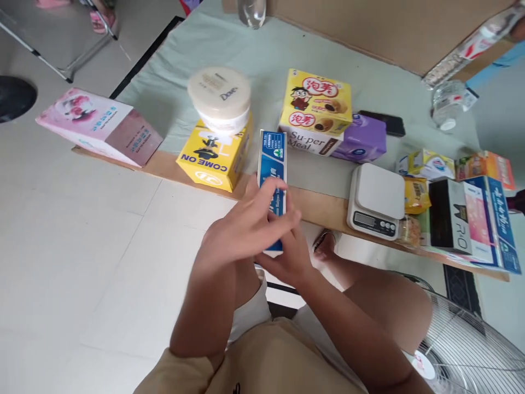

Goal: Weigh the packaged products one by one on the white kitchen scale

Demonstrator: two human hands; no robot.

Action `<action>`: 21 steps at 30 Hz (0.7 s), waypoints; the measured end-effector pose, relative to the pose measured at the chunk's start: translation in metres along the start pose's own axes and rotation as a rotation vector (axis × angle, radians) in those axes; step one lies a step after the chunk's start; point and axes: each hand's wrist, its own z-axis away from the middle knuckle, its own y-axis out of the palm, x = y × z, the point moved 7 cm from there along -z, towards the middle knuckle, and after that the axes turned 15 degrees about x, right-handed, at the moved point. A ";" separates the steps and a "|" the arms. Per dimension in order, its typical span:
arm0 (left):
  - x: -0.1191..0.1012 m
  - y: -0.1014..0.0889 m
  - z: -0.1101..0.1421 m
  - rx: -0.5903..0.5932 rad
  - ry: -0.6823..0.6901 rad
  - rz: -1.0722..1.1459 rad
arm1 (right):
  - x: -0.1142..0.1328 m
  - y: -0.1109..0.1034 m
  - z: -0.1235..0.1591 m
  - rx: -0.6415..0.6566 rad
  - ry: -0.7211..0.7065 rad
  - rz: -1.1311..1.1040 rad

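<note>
In front of my body, over the table's near edge, I hold a long blue-and-white toothpaste box with its printed side up. My left hand lies across it, with fingers curled over its near half. From below and the right, my right hand grips the box's near end. My fingers cover much of the print. Just left of the box's far end stands a yellow box, on which rests a white Dove tub. To the right is a yellow cream puff box.
A pink box sits at the table's left corner. A purple pack and dark phone lie behind a white kitchen scale. Several boxes, including a black one, stand at right. A fan stands low right.
</note>
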 end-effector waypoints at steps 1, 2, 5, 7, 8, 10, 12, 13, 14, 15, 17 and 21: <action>-0.012 0.007 0.005 0.060 0.062 -0.024 | 0.004 -0.014 0.010 -0.058 -0.025 0.032; -0.024 0.014 0.008 0.110 0.138 -0.040 | 0.007 -0.029 0.021 -0.128 -0.049 0.071; -0.056 0.045 -0.002 0.243 0.328 -0.027 | 0.004 -0.079 0.051 -0.354 -0.068 0.203; -0.072 0.069 -0.025 0.314 0.394 0.019 | -0.012 -0.108 0.066 -0.458 -0.016 0.275; -0.079 0.081 -0.040 0.335 0.417 0.046 | -0.025 -0.120 0.072 -0.494 0.027 0.300; -0.091 0.103 -0.075 0.333 0.472 0.097 | -0.053 -0.142 0.080 -0.536 0.102 0.321; -0.098 0.120 -0.111 0.305 0.530 0.127 | -0.084 -0.156 0.085 -0.545 0.169 0.315; -0.100 0.128 -0.126 0.291 0.553 0.133 | -0.099 -0.161 0.087 -0.545 0.198 0.316; -0.100 0.135 -0.140 0.289 0.572 0.123 | -0.112 -0.165 0.089 -0.542 0.229 0.314; -0.100 0.140 -0.152 0.289 0.584 0.109 | -0.124 -0.167 0.091 -0.535 0.259 0.313; -0.096 0.149 -0.169 0.301 0.595 0.077 | -0.142 -0.169 0.093 -0.517 0.314 0.306; -0.086 0.154 -0.185 0.306 0.590 0.050 | -0.160 -0.167 0.091 -0.456 0.370 0.275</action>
